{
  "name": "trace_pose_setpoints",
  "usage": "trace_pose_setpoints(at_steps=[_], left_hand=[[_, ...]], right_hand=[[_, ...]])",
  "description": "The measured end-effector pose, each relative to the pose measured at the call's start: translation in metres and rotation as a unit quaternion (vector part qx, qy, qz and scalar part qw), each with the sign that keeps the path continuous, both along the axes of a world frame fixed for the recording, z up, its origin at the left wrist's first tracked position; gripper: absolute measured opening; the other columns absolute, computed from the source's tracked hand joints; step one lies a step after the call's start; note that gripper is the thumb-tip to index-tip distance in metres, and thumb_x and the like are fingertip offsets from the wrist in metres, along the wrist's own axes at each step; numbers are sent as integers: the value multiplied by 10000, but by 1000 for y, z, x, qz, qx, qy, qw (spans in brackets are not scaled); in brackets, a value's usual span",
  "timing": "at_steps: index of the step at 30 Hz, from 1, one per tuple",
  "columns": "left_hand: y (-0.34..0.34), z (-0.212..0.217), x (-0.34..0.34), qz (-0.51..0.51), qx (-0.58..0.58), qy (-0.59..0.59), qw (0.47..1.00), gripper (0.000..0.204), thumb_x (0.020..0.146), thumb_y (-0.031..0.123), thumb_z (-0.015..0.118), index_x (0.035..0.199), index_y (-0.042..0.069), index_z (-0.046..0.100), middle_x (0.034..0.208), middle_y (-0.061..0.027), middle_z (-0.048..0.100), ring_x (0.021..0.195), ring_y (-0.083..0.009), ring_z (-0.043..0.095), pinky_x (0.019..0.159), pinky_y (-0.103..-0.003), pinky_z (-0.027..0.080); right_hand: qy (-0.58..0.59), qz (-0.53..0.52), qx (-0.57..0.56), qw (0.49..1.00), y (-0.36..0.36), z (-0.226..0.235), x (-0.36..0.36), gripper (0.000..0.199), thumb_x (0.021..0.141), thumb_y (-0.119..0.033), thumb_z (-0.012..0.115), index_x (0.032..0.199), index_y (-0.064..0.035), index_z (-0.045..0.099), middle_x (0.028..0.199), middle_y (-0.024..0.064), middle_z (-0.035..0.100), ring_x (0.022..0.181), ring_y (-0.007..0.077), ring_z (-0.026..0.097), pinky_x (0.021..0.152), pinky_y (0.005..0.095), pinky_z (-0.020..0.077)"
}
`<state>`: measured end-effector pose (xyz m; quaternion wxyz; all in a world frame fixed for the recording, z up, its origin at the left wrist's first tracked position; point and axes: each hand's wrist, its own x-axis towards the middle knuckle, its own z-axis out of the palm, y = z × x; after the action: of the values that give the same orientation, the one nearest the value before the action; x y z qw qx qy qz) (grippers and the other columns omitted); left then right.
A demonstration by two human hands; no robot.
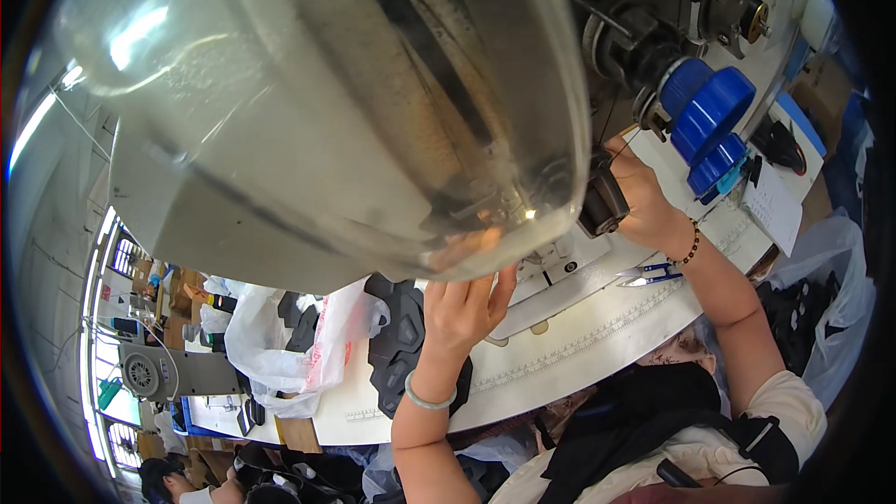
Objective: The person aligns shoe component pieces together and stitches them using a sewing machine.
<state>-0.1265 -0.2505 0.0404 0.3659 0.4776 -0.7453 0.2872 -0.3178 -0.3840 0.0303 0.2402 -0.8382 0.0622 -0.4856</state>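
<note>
Hands, two: left hand, right hand

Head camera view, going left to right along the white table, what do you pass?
White plastic bag → stack of black shaped pieces → left hand → right hand → small blue-handled snips → blue thread spools

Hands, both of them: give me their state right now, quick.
Left hand: open, fingers up against the sewing machine, holding nothing visible.
Right hand: closed around a dark machine part.
</note>
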Motion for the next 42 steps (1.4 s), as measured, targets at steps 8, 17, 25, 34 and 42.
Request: trace_pose_setpoints(at_steps=[8, 17, 25, 34, 42], left_hand=[[1, -2, 0, 18, 1, -2, 1000, 274, 732, 48, 750, 971, -49, 659, 984, -133, 652, 881, -285, 645, 802, -378, 534], [-2, -3, 0, 3, -2, 23, 1000, 272, 741, 38, 742, 975, -62, 645, 940, -146, 628, 883, -318, 640, 776, -373, 543], [-1, -3, 5, 7, 1, 44, 999, 236, 743, 23, 730, 966, -24, 667, 970, -129, 636, 930, -318, 634, 844, -411, 520], [28, -20, -62, -127, 224, 265, 929, 134, 868, 30, 619, 986, -26, 648, 981, -133, 641, 850, -257, 642, 723, -321, 514], [-30, -43, -106, -348, 369, 748, 428, 178, 935, 103, 576, 811, 108, 448, 724, 30, 523, 609, -29, 544, 508, -154, 409]], right_hand=[[-31, 19, 45, 998, 0, 1, 0, 471, 678, 164, 530, 1030, -86, 718, 1044, 84, 669, 1046, 238, 594, 936, 314, 449], [-28, -51, -15, 998, 3, 3, 2, 444, 671, 154, 555, 991, -105, 723, 1062, 36, 666, 1062, 221, 573, 919, 330, 449], [4, 23, -48, 999, -8, 7, -13, 295, 740, 86, 595, 974, -66, 691, 1123, 8, 639, 1090, 220, 551, 952, 349, 431], [-49, -276, -133, 950, 14, 6, -33, 323, 718, 85, 579, 1002, -40, 669, 1127, 67, 636, 1110, 256, 554, 965, 418, 406], [230, -200, -56, 951, 128, -47, -74, 413, 788, -9, 570, 1201, 7, 556, 1363, 142, 454, 1320, 315, 384, 971, 538, 362]])
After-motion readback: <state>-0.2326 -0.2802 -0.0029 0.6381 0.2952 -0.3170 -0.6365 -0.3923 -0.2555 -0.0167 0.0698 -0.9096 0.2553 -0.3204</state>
